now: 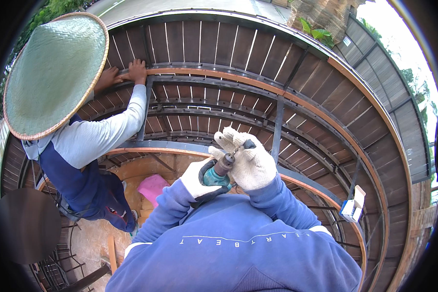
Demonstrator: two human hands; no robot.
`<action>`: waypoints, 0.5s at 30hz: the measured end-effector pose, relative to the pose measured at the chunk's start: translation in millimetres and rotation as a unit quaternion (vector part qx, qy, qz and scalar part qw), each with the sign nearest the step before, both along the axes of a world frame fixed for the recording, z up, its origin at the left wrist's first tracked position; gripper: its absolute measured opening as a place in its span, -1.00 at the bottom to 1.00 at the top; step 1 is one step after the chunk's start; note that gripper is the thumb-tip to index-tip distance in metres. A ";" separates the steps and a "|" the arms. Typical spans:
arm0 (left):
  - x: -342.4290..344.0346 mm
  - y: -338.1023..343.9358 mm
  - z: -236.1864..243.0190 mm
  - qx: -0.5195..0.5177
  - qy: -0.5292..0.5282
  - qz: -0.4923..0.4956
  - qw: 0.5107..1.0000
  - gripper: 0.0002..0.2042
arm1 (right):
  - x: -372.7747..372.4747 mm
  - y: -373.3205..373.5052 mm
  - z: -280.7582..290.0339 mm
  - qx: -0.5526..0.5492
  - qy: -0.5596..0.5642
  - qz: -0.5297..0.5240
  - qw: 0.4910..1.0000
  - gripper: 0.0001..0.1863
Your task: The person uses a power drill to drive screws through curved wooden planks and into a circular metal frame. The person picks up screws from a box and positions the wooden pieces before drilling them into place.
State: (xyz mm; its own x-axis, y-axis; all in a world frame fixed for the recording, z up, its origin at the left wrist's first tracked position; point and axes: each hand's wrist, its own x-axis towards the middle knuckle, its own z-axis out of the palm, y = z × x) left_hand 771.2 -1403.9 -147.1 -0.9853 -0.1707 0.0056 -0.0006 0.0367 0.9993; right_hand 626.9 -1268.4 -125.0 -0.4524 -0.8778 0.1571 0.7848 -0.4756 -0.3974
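My left hand (195,176), in a white glove with a dark palm, is wrapped round the body of a teal power drill (217,178). The drill's dark chuck (224,164) points up and away from my chest. A thin drill bit (236,150) sticks out of it. My right hand (254,164), in a matching glove with a dark thumb tip, is curled at the bit, its fingers behind and its thumb close in front. The exact contact at the bit is partly hidden by the glove.
A curved, tiered frame of dark slats (238,48) and metal rails surrounds me. On my left, a co-worker in a conical hat (58,73) rests both hands on a rail. A small open box (354,207) sits on the rail at right. A pink bag-like item (153,189) lies below.
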 end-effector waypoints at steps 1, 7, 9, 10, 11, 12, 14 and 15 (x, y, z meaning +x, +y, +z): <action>-0.6 -1.7 -2.8 0.006 0.010 -0.002 1.000 -0.35 | 3.8 -0.4 2.2 0.048 0.037 -0.022 0.998 -0.54; -1.6 -8.5 0.1 0.031 -0.005 0.006 0.999 -0.36 | 2.3 -14.3 -7.6 0.046 0.067 -0.024 0.996 -0.56; -1.5 -10.5 1.1 0.042 -0.002 0.014 0.999 -0.36 | 1.7 -19.6 -15.3 0.037 0.080 -0.027 0.996 -0.54; -1.2 -11.8 1.1 0.047 0.000 0.018 0.999 -0.36 | 1.7 -22.3 -18.0 0.032 0.086 -0.028 0.995 -0.53; -0.7 -14.2 -0.4 0.054 -0.006 0.015 0.998 -0.35 | 1.2 -25.3 -19.7 0.034 0.088 -0.030 0.995 -0.53; 1.0 -18.0 -2.8 0.060 -0.012 0.012 0.998 -0.35 | 1.3 -29.4 -19.9 0.036 0.089 -0.032 0.995 -0.52; 2.2 -23.5 -11.4 0.064 -0.010 0.013 0.998 -0.34 | 1.5 -34.7 -21.0 0.048 0.089 -0.033 0.994 -0.52; 2.0 -26.6 -17.0 0.059 0.000 0.018 0.998 -0.34 | 1.0 -38.1 -20.5 0.056 0.089 -0.031 0.994 -0.52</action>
State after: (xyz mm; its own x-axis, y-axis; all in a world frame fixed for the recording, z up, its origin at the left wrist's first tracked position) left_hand 773.3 -1430.5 -164.1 -0.9785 -0.2054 -0.0170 -0.0001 -0.0819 0.9966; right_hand 627.9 -1306.5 -145.5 -0.4802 -0.8655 0.1421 0.6671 -0.4656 -0.5815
